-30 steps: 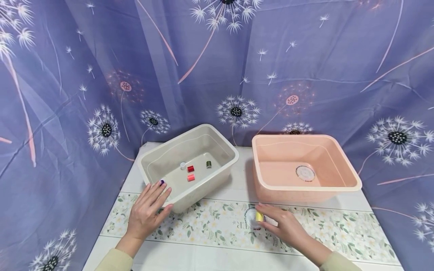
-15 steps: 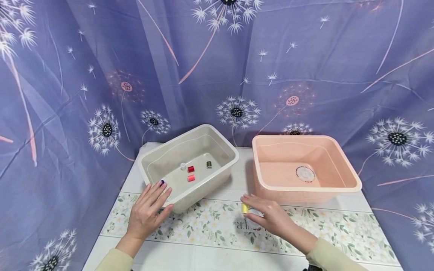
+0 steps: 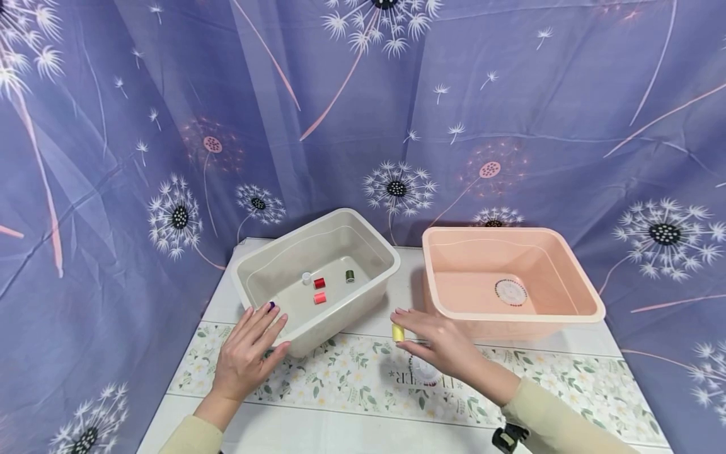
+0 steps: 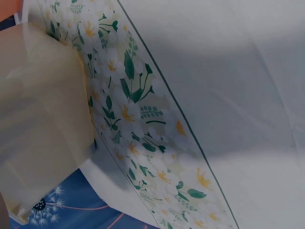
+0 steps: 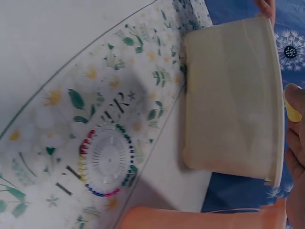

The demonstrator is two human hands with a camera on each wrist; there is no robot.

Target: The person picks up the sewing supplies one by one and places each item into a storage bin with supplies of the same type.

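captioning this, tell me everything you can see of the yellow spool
The yellow spool is a small, smooth cylinder, seemingly wound with thread. The right hand's grip pinches it between thumb and fingers, nearly upright in the head view, off the table, seen between the grey tub and pink tub. Fingers partly hide it in the right wrist view.

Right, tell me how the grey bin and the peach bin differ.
The grey bin sits at an angle on the table; the peach bin sits nearly square. The grey bin contains small thread spools, the peach bin a round pale disc. The left hand is at the grey bin's rim; no hand reaches into the peach bin. Both are open-topped, with rounded corners.
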